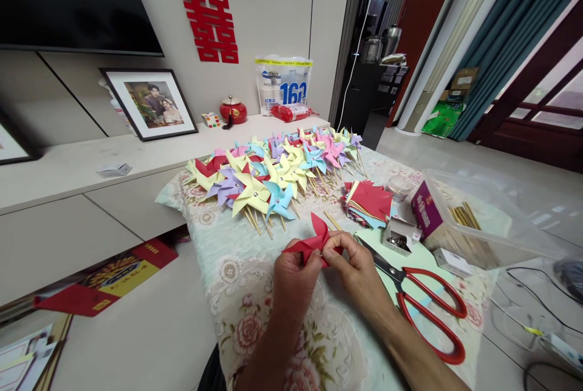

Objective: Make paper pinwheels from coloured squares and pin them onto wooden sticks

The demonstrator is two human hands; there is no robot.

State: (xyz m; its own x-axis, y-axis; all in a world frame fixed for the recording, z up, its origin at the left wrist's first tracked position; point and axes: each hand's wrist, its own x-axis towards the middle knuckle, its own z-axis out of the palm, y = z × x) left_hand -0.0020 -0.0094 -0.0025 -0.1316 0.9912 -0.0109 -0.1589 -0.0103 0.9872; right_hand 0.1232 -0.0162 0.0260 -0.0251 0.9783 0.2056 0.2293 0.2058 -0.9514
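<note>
A red paper pinwheel [320, 230] with folded blades is held between both hands above the near part of the table. My left hand [297, 269] grips its left side, thumb toward the centre. My right hand [348, 257] pinches it from the right, fingertips close to the middle; any pin there is too small to make out. Just beyond lies a wooden stick [332, 220]. To the right are red-handled scissors [401, 278], a small box of metal pushpins [397, 241] and a stack of cut paper squares [370, 200], red on top.
Many finished pinwheels [282, 175] on sticks cover the table's far side. A clear plastic bin [496, 221] with wooden sticks [465, 216] stands at the right edge, near a small white box [453, 262]. Behind is a white cabinet [150, 157] with a framed photo [149, 102].
</note>
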